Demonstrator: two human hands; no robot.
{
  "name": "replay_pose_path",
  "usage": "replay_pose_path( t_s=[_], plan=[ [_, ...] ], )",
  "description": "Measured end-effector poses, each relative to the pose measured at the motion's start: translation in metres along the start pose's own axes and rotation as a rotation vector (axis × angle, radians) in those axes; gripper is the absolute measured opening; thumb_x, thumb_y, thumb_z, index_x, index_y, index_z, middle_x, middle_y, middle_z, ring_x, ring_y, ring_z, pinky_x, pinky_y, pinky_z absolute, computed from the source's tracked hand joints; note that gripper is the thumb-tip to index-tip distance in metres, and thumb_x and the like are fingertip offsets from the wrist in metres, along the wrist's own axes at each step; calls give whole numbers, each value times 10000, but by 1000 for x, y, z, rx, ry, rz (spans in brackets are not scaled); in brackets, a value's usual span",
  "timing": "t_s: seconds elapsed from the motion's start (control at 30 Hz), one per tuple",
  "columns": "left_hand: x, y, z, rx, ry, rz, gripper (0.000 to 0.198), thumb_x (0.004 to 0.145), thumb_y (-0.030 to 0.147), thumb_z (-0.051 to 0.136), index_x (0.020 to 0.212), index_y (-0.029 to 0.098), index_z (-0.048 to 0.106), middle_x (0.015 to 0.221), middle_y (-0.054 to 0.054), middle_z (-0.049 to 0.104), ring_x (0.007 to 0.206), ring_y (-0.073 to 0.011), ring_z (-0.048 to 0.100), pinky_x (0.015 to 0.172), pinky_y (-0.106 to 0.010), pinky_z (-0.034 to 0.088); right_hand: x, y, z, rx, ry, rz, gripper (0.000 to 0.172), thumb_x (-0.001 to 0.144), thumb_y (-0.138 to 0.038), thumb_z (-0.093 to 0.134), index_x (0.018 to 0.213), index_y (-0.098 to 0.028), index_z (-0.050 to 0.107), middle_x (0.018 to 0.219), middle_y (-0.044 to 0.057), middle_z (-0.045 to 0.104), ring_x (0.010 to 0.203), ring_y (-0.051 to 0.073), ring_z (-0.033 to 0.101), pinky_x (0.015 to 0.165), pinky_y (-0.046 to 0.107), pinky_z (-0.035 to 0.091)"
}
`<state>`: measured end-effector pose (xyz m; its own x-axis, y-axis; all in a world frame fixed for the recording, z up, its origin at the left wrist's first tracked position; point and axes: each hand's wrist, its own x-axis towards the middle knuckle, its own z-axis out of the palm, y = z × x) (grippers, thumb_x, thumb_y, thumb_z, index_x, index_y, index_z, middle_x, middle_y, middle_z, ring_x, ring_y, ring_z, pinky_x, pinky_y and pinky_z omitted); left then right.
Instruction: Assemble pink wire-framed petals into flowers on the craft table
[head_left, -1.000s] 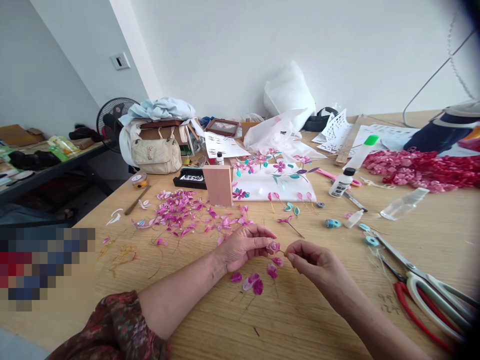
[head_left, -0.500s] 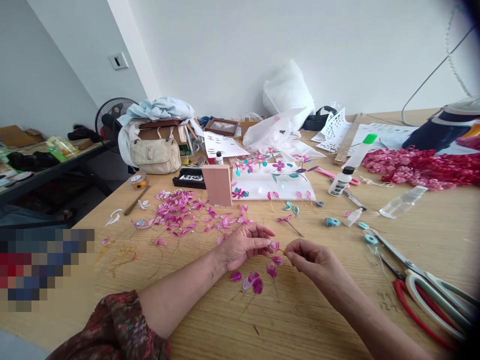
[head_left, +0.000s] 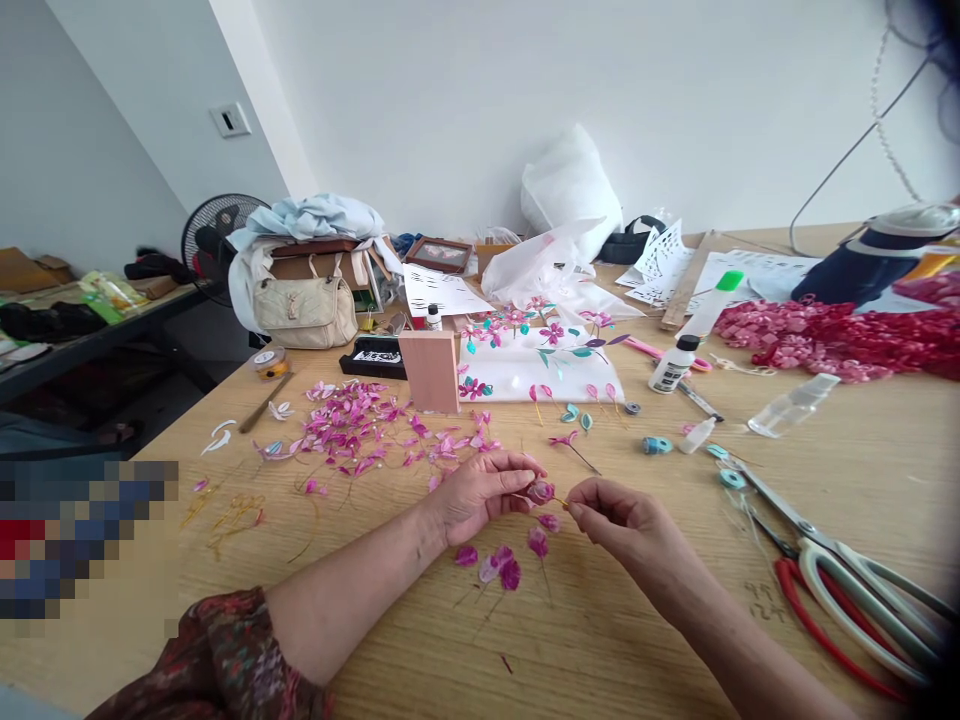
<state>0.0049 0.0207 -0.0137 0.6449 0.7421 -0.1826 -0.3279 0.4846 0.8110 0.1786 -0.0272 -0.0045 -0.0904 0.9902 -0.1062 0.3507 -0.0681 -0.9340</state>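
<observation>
Between my two hands is a small pink flower point(head_left: 540, 492) on a thin yellow wire stem. My left hand point(head_left: 487, 497) holds the flower's head with thumb and fingers curled around it. The stem's end is pinched between thumb and forefinger of my right hand point(head_left: 616, 512). Just below the hands lie several loose magenta petals point(head_left: 510, 573) on fine wires. A pink petal piece point(head_left: 564, 440) with a dark stem rests beyond my hands. To the left spreads a heap of pink wired petals point(head_left: 352, 425).
Large scissors point(head_left: 821, 550) lie at the right, near teal thread spools point(head_left: 732, 479). A white bottle with a black cap point(head_left: 675, 365) and a clear bottle point(head_left: 793, 405) are farther back. A wooden block point(head_left: 430, 372) stands upright beside finished-looking flowers point(head_left: 517, 318) on white paper.
The flower's head has turned and shows more clearly beside my left thumb. Both hands keep their hold. The whole view has shifted slightly, moving things a little to the left.
</observation>
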Motion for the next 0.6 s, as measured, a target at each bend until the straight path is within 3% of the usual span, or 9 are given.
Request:
replay_pose_path(
  t_s=[0.6],
  plan=[
    [2, -3, -1, 18, 59, -24, 233, 614, 207, 708, 815, 120, 630, 727, -29, 645, 714, -111, 602, 715, -237, 421, 1, 1, 0, -39, -13, 28, 130, 672, -280, 485, 597, -182, 527, 517, -45, 404, 489, 110, 364, 463, 237, 274]
  ],
)
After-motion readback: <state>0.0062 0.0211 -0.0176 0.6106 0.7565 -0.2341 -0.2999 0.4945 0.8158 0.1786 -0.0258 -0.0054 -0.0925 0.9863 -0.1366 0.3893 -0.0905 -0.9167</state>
